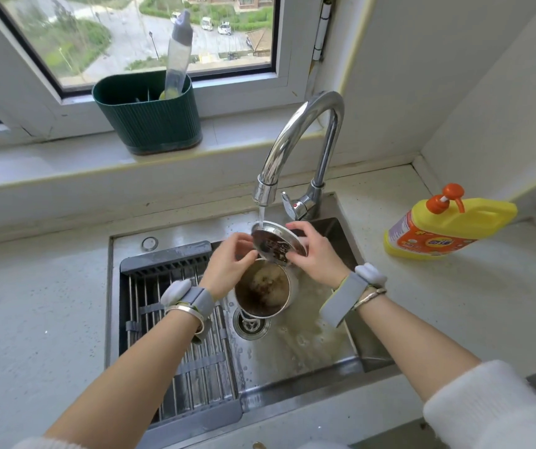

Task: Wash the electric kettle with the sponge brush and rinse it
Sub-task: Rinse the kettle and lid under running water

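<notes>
I hold the steel electric kettle (265, 291) over the sink (299, 354), water hitting its open round lid (278, 243). My right hand (316, 254) pinches the lid's right edge; my left hand (227, 264), fingers loosely curled, touches its left edge.

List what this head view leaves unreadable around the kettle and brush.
- Kettle outside and handle: hidden by its open lid and both hands.
- Sponge brush head: sunk in the green caddy.
- Left hand fingertips: contact with the lid unclear.
- Detergent bottle label: too small.
</notes>
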`<state>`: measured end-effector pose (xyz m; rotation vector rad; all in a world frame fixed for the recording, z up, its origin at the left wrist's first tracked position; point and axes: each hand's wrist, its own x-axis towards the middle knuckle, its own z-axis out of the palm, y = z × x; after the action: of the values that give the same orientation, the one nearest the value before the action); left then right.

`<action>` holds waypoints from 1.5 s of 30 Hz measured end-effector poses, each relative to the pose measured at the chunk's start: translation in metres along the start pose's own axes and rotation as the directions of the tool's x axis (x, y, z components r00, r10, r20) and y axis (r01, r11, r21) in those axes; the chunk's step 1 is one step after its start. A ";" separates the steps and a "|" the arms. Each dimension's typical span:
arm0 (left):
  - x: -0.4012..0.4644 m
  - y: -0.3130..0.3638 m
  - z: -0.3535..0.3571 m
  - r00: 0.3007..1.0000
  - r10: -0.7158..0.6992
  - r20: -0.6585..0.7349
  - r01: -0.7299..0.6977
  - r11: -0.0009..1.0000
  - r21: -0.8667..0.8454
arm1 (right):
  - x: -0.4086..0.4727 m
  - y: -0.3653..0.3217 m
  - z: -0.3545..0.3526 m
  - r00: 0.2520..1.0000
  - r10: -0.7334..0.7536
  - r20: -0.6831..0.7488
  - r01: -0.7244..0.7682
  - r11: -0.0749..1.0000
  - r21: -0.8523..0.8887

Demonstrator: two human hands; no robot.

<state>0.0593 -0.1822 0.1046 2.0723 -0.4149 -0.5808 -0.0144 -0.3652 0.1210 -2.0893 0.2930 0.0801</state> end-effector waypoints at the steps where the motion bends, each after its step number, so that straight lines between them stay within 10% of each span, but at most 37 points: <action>1: 0.001 -0.002 -0.004 0.999 -0.002 -0.040 0.000 1.000 -0.028 | 0.003 0.000 -0.005 1.000 -0.006 0.025 0.005 0.998 0.058; 7: 0.007 0.008 -0.029 0.988 0.085 0.129 -0.041 0.950 -0.311 | 0.024 -0.018 -0.008 0.988 -0.058 0.143 0.012 0.953 0.303; 26: 0.016 0.010 -0.014 0.990 0.135 -0.043 -0.141 0.964 -0.223 | 0.031 -0.007 -0.022 0.999 -0.024 -0.048 0.037 0.959 0.282; 45: 0.006 -0.004 -0.039 0.994 0.068 -0.090 -0.088 0.966 -0.241 | 0.030 -0.016 0.010 0.997 0.024 0.068 -0.042 0.962 0.271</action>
<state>0.0865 -0.1559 0.1180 1.8275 -0.3573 -0.4744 0.0195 -0.3541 0.1241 -1.8048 0.2837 0.1194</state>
